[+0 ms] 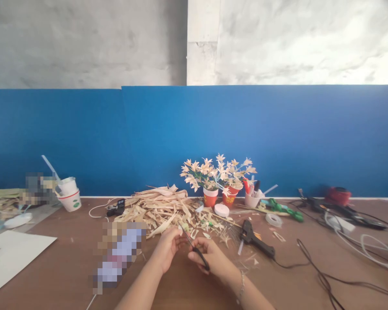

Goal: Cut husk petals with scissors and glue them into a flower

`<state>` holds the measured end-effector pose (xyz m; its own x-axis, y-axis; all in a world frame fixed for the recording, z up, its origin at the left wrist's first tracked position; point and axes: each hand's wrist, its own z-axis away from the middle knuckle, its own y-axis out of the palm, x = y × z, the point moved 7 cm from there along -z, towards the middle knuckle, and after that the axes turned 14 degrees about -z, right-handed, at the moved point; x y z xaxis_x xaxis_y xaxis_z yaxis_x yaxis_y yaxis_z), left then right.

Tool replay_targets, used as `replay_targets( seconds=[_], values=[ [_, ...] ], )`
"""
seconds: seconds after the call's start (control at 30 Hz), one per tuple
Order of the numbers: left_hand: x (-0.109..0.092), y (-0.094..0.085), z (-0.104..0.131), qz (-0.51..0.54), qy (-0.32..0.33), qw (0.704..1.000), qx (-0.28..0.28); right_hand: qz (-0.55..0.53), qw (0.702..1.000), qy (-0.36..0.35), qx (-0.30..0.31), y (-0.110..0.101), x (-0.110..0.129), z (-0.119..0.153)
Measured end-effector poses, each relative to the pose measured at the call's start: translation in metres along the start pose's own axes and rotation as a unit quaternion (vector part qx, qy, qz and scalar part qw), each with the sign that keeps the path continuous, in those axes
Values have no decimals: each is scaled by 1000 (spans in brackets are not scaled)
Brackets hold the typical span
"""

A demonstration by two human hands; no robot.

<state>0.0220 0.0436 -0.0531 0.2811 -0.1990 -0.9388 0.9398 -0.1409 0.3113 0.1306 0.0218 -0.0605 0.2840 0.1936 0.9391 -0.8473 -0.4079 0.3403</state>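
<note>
My right hand [207,254] grips a pair of scissors with black handles [200,257], its blades pointing up and left toward my other hand. Close beside it, my left hand [170,246] has its fingers curled with the fingertips together near the blades; what they pinch is too small to name. Beyond both hands lies a heap of dry husk strips [161,209]. Pale husk flowers [207,170] stand in red paper cups [210,198] behind the heap.
A black glue gun [257,241] with its cord lies to the right. Nearby are a tape roll [273,220], a white round lid [221,210] and a pen cup [252,200]. White cups [70,200] and a white sheet [17,258] are at the left.
</note>
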Motion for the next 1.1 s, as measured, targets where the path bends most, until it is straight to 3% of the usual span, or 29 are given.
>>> replay_targets(
  seconds=[0.3, 0.5, 0.6, 0.67, 0.77, 0.87, 1.0, 1.1],
  values=[
    [1, -10, -4, -82, 4, 995, -56, 18, 994, -42, -96, -20, 11, -3],
    [5, -9, -7, -186, 19, 981, -55, -22, 967, -167, -189, -45, 22, -4],
    [7, -3, -7, -312, 56, 947, -54, -4, 941, -220, -256, -59, 32, 4],
    [6, 7, -4, -414, 101, 903, -47, 11, 932, -231, -279, -64, 37, 7],
    [7, 22, 3, -523, 165, 836, -28, 36, 931, -222, -288, -66, 38, 9],
    [4, 26, 8, -575, 206, 791, -30, 67, 935, -203, -283, -65, 37, 8],
    [-8, 13, 6, -588, 253, 764, -86, 125, 930, -205, -278, -58, 44, 12],
    [-12, -3, 0, -573, 249, 772, -122, 170, 943, -175, -227, -42, 47, 13]
  ],
)
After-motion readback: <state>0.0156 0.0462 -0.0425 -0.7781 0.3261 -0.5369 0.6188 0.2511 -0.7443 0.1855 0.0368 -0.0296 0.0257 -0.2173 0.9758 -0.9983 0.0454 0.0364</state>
